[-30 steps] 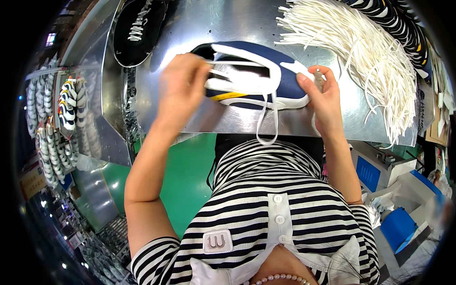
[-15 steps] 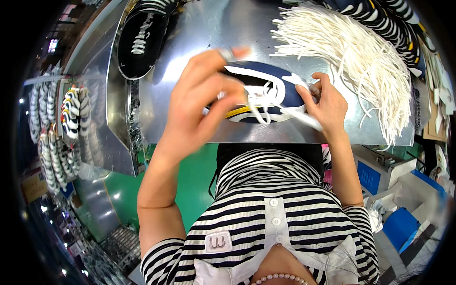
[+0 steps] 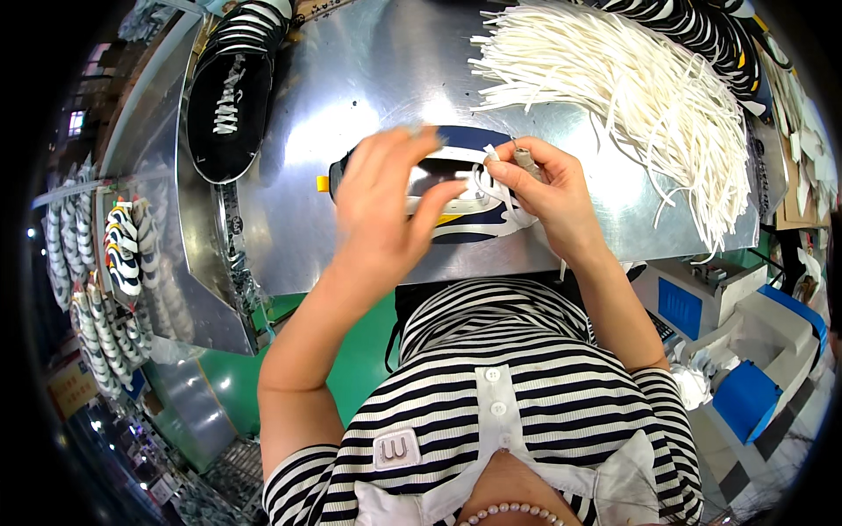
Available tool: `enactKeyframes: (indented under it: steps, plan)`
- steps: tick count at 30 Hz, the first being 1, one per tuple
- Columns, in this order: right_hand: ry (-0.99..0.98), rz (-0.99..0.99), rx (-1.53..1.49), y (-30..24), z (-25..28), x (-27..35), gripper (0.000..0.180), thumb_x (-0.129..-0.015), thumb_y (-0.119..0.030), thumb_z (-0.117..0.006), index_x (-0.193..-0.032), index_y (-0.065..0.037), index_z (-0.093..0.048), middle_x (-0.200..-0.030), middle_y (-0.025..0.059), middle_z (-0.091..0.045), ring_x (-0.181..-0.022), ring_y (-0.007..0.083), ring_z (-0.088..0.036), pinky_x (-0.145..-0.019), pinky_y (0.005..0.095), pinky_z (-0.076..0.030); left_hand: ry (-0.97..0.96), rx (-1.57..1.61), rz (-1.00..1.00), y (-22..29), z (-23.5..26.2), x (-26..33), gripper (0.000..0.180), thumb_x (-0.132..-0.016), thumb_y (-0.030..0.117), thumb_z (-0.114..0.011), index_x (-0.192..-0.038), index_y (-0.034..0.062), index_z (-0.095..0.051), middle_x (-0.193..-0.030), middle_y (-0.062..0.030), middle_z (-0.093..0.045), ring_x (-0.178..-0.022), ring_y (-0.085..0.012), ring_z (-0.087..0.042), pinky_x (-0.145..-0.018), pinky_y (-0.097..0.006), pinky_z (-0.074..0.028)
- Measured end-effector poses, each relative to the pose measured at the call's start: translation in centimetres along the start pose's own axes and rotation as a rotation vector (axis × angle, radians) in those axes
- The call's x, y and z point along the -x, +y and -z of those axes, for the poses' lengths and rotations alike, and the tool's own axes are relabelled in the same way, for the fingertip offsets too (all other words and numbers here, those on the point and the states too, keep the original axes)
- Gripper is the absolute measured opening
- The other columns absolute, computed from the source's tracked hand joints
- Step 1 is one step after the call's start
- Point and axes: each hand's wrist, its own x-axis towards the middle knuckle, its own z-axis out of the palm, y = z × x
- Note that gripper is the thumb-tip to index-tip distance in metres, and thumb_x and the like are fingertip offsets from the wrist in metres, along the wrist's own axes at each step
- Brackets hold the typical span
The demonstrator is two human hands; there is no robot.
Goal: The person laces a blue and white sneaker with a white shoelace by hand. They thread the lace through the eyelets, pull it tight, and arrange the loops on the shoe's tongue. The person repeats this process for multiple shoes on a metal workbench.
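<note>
The shoe lay on the worktop, lacing seemingly only begun. The left hand pressed it, fingers loose; the right hand pinched a lace. Spare laces waited nearby.

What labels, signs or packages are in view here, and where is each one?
Small white woven patch with a dark emblem: on the striped shirt's chest, lower centre.
Yellowish sign with red print: far lower left, blurred.
Small yellow tab: at the dark blue shoe upper's left end.
No packages or screens clearly visible.
</note>
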Motion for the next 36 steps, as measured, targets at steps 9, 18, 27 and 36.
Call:
enactKeyframes:
  steps: [9, 18, 27, 36]
  plan:
    - [0.169, 0.139, 0.281, 3.1, -1.1, -0.9, 0.034, -0.081, -0.014, -0.077, -0.111, -0.002, -0.065, -0.086, 0.0090, -0.072, -0.077, 0.0133, -0.066, -0.070, 0.0280, -0.051, -0.626, 1.007, 1.291, -3.0, -1.7, 0.3, 0.051, -0.098, 0.051, -0.055, -0.110, 0.0035, -0.068, -0.096, -0.0052, -0.068, -0.089, -0.0131, -0.063, -0.087, -0.027, -0.049]
    - [0.118, 0.173, 0.781, 1.9, -1.3, 0.5, 0.040, -0.081, -0.015, -0.078, -0.116, -0.003, -0.061, -0.081, 0.0107, -0.071, -0.070, 0.0188, -0.065, -0.066, 0.0289, -0.049, -0.140, 0.807, 0.941, -0.6, -4.1, 3.3, 0.018, -0.087, 0.012, -0.074, -0.100, 0.0014, -0.069, -0.091, -0.0027, -0.070, -0.076, -0.0099, -0.066, -0.064, -0.024, -0.052]
    - [0.012, 0.265, 0.658, 0.0, 0.1, 2.9, 0.013, -0.091, -0.012, -0.064, -0.096, -0.001, -0.058, -0.083, 0.0162, -0.069, -0.076, 0.0329, -0.068, -0.067, 0.0389, -0.052, -0.115, 0.731, 0.799, -0.1, -3.6, 3.5, 0.010, -0.087, 0.008, -0.072, -0.092, -0.0003, -0.069, -0.081, -0.0023, -0.070, -0.070, -0.0087, -0.065, -0.062, -0.023, -0.050]
    - [-0.123, 0.384, 0.977, -0.8, 0.4, 1.0, 0.012, -0.088, -0.015, -0.066, -0.088, -0.004, -0.059, -0.068, 0.0133, -0.065, -0.065, 0.0347, -0.064, -0.061, 0.0425, -0.050, -0.255, 0.792, 0.849, -0.5, -3.3, 3.4, 0.011, -0.091, 0.011, -0.068, -0.089, 0.0004, -0.068, -0.078, -0.0013, -0.068, -0.069, -0.0090, -0.064, -0.063, -0.023, -0.050]
